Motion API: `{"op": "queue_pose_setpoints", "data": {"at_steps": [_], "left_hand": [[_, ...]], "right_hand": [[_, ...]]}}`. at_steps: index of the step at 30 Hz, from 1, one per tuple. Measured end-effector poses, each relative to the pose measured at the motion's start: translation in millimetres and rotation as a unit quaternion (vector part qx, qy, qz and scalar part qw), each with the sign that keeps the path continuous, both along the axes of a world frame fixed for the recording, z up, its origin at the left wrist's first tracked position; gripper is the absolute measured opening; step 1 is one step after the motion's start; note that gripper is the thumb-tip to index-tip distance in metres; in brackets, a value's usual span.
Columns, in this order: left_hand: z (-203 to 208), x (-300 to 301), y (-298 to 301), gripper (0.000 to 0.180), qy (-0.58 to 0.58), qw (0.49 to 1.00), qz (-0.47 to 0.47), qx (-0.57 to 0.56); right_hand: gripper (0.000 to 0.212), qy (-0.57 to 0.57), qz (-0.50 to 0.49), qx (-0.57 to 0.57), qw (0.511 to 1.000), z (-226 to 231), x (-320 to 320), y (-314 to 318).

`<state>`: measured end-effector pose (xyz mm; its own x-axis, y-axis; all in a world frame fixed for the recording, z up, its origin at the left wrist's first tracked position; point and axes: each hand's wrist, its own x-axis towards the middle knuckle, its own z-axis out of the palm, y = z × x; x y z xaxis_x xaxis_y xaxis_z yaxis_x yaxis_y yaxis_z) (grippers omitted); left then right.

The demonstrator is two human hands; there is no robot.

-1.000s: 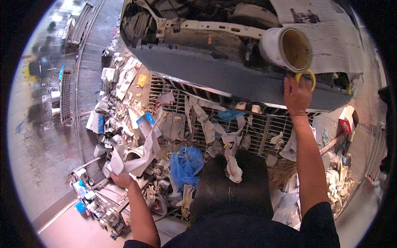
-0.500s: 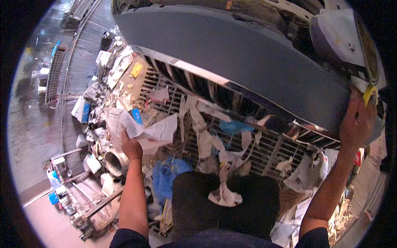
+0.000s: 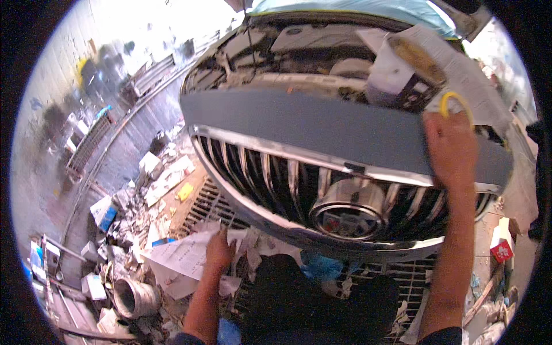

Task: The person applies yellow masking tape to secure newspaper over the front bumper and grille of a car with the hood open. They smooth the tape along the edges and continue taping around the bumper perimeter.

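My left hand (image 3: 218, 253) pinches a printed paper sheet (image 3: 181, 261), which hangs below the left part of a car's front grille (image 3: 279, 181). Thin chrome bars and a round chrome emblem (image 3: 348, 218) show on the grille. Above it runs a matte grey panel (image 3: 299, 118), the car's front edge. On the right end of this panel rests my right hand (image 3: 451, 149), fingers curled round a yellow ring (image 3: 456, 94) that looks like a roll of tape. Part of the ring is hidden by the hand.
Behind the panel lies the open engine bay (image 3: 310, 43), with a bucket-like container (image 3: 388, 75) and printed sheets (image 3: 460, 75) at its right. Crumpled paper and a dirty bucket (image 3: 137, 298) litter the left. Underfoot is a metal floor grating (image 3: 414, 287). A red-and-white box (image 3: 501, 244) stands at right.
My view has tipped up, bringing the grille's front and engine bay into sight. My left hand has moved right and lower in view with the paper; my right hand still touches the panel.
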<state>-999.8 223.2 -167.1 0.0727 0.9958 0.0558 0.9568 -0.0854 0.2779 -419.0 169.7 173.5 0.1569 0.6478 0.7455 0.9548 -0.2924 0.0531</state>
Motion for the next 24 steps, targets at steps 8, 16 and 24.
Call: {"op": "queue_pose_setpoints", "data": {"at_steps": [8, 16, 24], "left_hand": [[122.7, 115.1, -116.8, 0.040, -0.227, 0.938, -0.238, 0.113], [270.6, 205.5, -55.0, 0.028, -0.471, 0.805, -0.341, 0.116], [313.5, 246.5, -28.0, 0.036, -0.555, 0.683, -0.475, -0.022]], "right_hand": [[0.021, -0.043, 0.218, 0.112, 0.969, 1.8, 14.5, -5.8], [0.025, -0.074, 0.290, 0.048, 0.953, -26.5, -14.6, -66.9], [0.031, -0.032, 0.477, -0.039, 0.877, -53.5, -113.0, -107.0]]}}
